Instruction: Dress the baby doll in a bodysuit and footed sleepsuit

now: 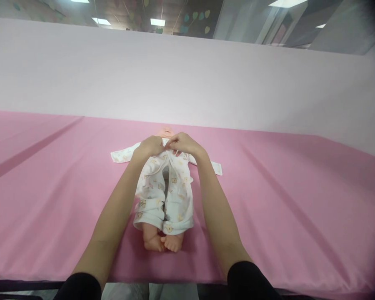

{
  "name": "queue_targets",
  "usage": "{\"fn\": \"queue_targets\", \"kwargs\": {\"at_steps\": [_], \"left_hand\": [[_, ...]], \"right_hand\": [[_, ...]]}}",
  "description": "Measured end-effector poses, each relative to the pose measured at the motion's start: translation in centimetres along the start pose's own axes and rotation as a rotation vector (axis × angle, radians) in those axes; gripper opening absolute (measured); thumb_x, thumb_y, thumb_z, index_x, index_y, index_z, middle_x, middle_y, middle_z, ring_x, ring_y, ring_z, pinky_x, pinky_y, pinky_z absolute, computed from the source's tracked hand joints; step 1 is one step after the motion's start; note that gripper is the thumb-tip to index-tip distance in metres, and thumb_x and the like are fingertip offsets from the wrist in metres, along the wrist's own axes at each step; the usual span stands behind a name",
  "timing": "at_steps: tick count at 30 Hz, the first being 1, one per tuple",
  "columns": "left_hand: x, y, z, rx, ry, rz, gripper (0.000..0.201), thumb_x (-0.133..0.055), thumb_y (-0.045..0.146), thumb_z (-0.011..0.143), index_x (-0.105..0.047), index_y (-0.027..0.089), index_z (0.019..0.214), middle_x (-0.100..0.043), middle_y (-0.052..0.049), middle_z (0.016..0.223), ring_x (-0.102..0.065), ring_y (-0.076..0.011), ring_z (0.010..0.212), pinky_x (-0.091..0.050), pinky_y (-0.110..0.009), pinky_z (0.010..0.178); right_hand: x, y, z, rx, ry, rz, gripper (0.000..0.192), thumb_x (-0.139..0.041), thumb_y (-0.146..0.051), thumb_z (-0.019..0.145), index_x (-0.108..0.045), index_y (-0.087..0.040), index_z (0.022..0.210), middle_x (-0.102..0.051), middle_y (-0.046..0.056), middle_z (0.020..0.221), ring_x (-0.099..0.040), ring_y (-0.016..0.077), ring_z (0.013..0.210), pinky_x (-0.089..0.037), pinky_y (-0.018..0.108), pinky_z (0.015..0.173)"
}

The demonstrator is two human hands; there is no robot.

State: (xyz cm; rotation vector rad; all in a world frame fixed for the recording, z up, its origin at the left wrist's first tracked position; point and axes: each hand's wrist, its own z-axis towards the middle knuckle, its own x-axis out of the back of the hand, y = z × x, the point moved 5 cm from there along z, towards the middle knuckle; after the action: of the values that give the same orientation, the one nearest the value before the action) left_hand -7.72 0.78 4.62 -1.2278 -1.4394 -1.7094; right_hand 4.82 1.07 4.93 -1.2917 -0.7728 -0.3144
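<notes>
A baby doll lies on its back, feet toward me. It wears white printed trousers with rolled cuffs and a white printed baby shirt with sleeves spread out to both sides. My left hand is closed at the upper front of the shirt, its fingertips partly hidden. Close beside it, my right hand pinches the shirt's front with thumb and forefinger while the other fingers curl below. Both hands cover much of the chest, just under the doll's chin.
The doll rests on a padded surface with a creased pink cover. Behind it rises a plain white wall panel. Above the panel, glass shows ceiling lights and leaf-shaped decorations. The surface's front edge is close to me.
</notes>
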Motion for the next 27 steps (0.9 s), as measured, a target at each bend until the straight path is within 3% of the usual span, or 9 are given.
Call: {"fn": "queue_targets", "kwargs": {"at_steps": [3, 7, 11, 17, 21, 27], "left_hand": [[0.1, 0.0, -0.6, -0.024, -0.180, -0.121, 0.019, -0.063, 0.032, 0.073, -0.060, 0.015, 0.065, -0.068, -0.010, 0.075, -0.065, -0.0211, 0.066, -0.048, -0.027, 0.057], [-0.1, 0.4, -1.1, -0.060, -0.301, -0.179, 0.011, -0.067, 0.025, 0.067, -0.064, 0.016, 0.070, -0.070, -0.010, 0.081, -0.067, -0.0221, 0.072, -0.051, -0.026, 0.055], [-0.4, 0.7, -1.0, -0.020, -0.257, -0.110, 0.005, -0.066, 0.019, 0.066, -0.063, 0.015, 0.068, -0.070, -0.010, 0.074, -0.067, -0.0225, 0.065, -0.052, -0.028, 0.055], [-0.5, 0.7, -0.8, -0.035, -0.263, -0.118, 0.009, -0.069, 0.021, 0.064, -0.064, 0.014, 0.067, -0.069, -0.010, 0.070, -0.067, -0.0231, 0.064, -0.052, -0.029, 0.057], [0.0, 0.9, -1.0, -0.108, -0.209, -0.147, 0.006, -0.065, 0.018, 0.064, -0.060, 0.015, 0.063, -0.070, -0.008, 0.071, -0.066, -0.0197, 0.065, -0.049, -0.025, 0.056], [0.9, 2.1, -1.8, -0.258, -0.109, -0.147, 0.006, -0.056, 0.013, 0.064, -0.062, 0.015, 0.067, -0.066, -0.004, 0.064, -0.062, -0.0150, 0.059, -0.043, -0.022, 0.049]], "right_hand": [[0.3, -1.4, -1.3, -0.073, 0.007, -0.221, 0.015, -0.065, -0.005, 0.070, -0.061, -0.012, 0.057, -0.066, 0.008, 0.065, -0.060, 0.0133, 0.049, -0.049, 0.022, 0.044], [-1.1, -2.2, -2.1, -0.183, -0.142, -0.391, 0.023, -0.069, -0.008, 0.068, -0.054, -0.013, 0.051, -0.062, 0.008, 0.053, -0.061, 0.0182, 0.045, -0.048, 0.026, 0.044], [-2.1, -1.6, -1.8, -0.256, -0.198, -0.458, 0.027, -0.074, -0.015, 0.064, -0.053, -0.015, 0.048, -0.058, 0.005, 0.044, -0.061, 0.0196, 0.045, -0.048, 0.025, 0.044], [-1.2, -0.7, -1.9, -0.322, -0.207, -0.417, 0.021, -0.070, -0.015, 0.068, -0.056, -0.013, 0.053, -0.062, 0.007, 0.051, -0.062, 0.0186, 0.045, -0.050, 0.025, 0.044], [-1.2, -0.6, -1.9, -0.314, -0.240, -0.433, 0.015, -0.062, -0.007, 0.066, -0.055, -0.013, 0.054, -0.065, 0.007, 0.056, -0.063, 0.0179, 0.048, -0.051, 0.024, 0.046], [-0.2, -1.2, -2.4, -0.218, -0.213, -0.344, 0.014, -0.061, -0.011, 0.067, -0.051, -0.015, 0.058, -0.063, 0.005, 0.059, -0.065, 0.0175, 0.057, -0.052, 0.023, 0.050]]}}
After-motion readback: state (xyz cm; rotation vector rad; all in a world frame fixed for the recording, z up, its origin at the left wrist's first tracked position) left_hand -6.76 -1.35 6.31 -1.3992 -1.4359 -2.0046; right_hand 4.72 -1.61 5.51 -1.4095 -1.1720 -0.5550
